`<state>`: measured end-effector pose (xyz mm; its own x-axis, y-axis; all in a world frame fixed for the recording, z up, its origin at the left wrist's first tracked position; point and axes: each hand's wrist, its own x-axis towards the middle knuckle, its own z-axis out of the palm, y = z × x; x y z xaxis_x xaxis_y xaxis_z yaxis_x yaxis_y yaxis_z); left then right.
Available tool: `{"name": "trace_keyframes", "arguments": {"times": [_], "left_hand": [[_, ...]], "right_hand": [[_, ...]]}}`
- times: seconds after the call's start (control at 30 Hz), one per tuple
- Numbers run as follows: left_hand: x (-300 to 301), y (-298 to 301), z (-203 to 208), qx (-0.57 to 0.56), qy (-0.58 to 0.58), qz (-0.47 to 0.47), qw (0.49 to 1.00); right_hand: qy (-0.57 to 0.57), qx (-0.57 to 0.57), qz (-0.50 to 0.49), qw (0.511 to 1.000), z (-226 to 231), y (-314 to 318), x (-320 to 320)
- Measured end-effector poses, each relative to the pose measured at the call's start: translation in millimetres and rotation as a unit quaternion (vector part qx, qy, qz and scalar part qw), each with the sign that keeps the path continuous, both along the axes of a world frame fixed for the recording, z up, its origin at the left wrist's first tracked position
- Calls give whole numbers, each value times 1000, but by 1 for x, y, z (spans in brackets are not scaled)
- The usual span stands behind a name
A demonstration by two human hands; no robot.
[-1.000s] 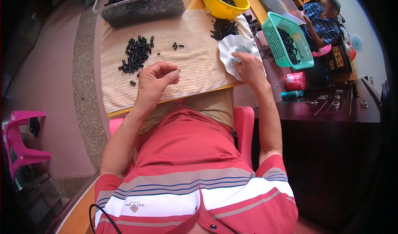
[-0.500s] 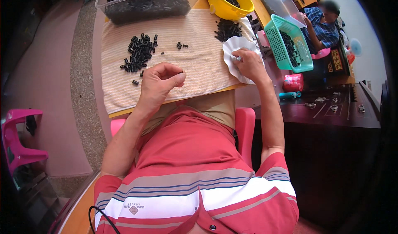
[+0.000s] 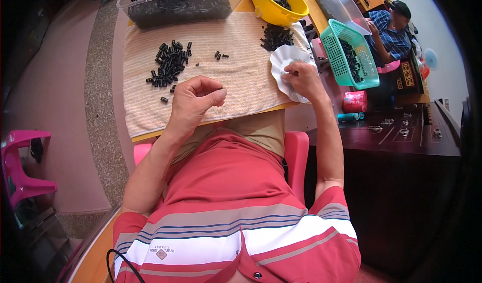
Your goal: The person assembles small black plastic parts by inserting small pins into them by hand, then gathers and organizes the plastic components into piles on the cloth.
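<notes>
Near the front edge of the towel, my left hand is closed in a pinch. A small black piece just shows at its thumb and fingertip. My right hand is over a white wavy-rimmed dish, fingers bent together and pointing down into it. Whatever those fingertips hold is hidden, and the small contents of the dish are hard to make out. Beyond my left hand lies a heap of short black cylindrical parts. A few more parts lie apart from it, and a second black pile sits behind the dish.
A striped towel covers the tabletop. At the back stand a clear bin of black parts and a yellow basin. To the right are a green basket, a translucent box and another person.
My right hand has shifted slightly within the dish, its fingers drawn more together. My left hand keeps its pinch almost in place.
</notes>
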<state>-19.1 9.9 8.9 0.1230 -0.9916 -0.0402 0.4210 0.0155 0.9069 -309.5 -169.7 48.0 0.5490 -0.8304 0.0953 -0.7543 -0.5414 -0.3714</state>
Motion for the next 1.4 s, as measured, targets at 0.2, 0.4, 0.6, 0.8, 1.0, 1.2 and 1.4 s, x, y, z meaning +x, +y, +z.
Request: {"name": "trace_keyframes", "arguments": {"times": [0.2, 0.4, 0.6, 0.8, 1.0, 1.2, 1.4], "left_hand": [[-2, 0, -1, 5, -1, -5, 1000], [-5, 0, -1, 10, -4, -7, 1000], [-6, 0, -1, 17, 2, -13, 1000], [-7, -1, -3, 38, 31, -7, 999], [-11, -1, -4, 36, 42, 1, 998], [-11, 0, -7, 40, 51, -8, 998], [-12, 0, -8, 32, 61, -5, 998]], "right_hand": [[-21, -36, 17, 999, 7, 4, -3], [-28, -63, -2, 998, 4, 6, -10], [-80, -88, 18, 993, -6, 5, -23], [-181, 3, -15, 983, -6, 21, -20], [-217, 6, -41, 975, -6, 27, -23], [-216, -4, -52, 975, -12, 27, -26], [-212, -14, -56, 976, -9, 31, -18]]}}
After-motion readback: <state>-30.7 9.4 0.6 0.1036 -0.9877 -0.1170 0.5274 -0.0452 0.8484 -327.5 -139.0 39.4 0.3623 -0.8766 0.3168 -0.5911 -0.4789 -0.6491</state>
